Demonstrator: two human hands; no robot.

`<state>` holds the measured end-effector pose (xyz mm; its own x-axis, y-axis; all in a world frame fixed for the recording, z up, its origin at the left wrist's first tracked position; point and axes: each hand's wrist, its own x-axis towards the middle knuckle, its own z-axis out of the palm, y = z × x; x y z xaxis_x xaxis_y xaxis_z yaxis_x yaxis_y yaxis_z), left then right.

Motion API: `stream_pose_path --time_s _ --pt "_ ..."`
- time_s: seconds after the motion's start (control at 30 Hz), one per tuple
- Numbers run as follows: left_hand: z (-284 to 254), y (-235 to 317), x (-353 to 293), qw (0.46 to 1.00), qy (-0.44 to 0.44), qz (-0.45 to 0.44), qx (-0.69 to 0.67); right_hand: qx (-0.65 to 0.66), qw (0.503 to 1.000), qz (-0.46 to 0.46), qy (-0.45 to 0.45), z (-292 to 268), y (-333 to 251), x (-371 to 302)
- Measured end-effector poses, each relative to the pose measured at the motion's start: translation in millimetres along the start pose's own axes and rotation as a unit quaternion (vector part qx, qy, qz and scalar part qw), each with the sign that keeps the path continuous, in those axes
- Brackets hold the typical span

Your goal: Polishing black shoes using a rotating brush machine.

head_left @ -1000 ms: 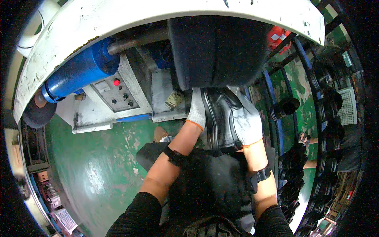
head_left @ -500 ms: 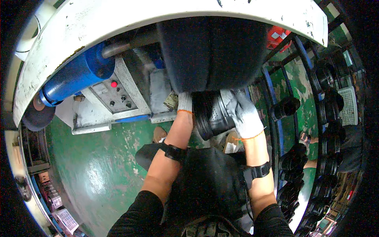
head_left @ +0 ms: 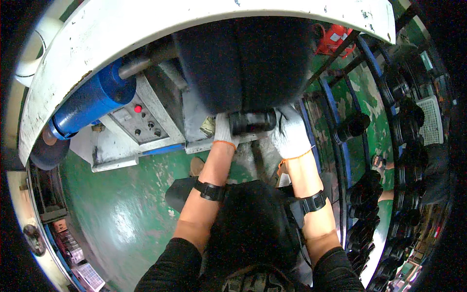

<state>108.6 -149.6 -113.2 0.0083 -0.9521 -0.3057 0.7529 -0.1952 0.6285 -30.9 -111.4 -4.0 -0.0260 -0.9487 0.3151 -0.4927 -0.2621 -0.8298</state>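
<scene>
Both my hands wear white knit gloves with orange cuffs. Between them is a black shoe, slightly blurred, held sideways under a large dark buffing roller. The shoe's upper edge touches or nearly touches the roller; I cannot tell which. My left hand closes on the shoe's left end, its fingers partly hidden behind it and the roller. At the other end my right hand grips the shoe, its glove smudged dark on top.
A white curved hood arches over the roller. To the left are a blue motor housing and a control panel with a red button. Racks of black shoes stand on the right, with a person's foot beyond and a white basket.
The shoe has turned in my hands, from its perforated side showing to lying crosswise under the roller. My right hand has moved slightly left. The view has shifted a little.
</scene>
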Motion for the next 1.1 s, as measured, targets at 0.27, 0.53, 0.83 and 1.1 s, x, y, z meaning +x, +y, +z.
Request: stream_pose_path --time_s 0.27,0.53,0.83,1.1 --pt "26 22 -15 0.983 0.057 -0.149 -0.093 0.110 0.989 -0.032 0.089 4 30 10" --pt "22 36 -16 0.988 0.062 -0.064 0.123 0.107 0.954 0.269 -0.076 7 -5 10" --pt "22 58 -38 0.793 -0.237 0.058 0.558 0.111 0.981 0.156 0.009 3 2 13" --pt "55 54 -58 0.676 -0.232 0.367 0.595 0.449 0.857 0.252 0.013 -33 -6 28"
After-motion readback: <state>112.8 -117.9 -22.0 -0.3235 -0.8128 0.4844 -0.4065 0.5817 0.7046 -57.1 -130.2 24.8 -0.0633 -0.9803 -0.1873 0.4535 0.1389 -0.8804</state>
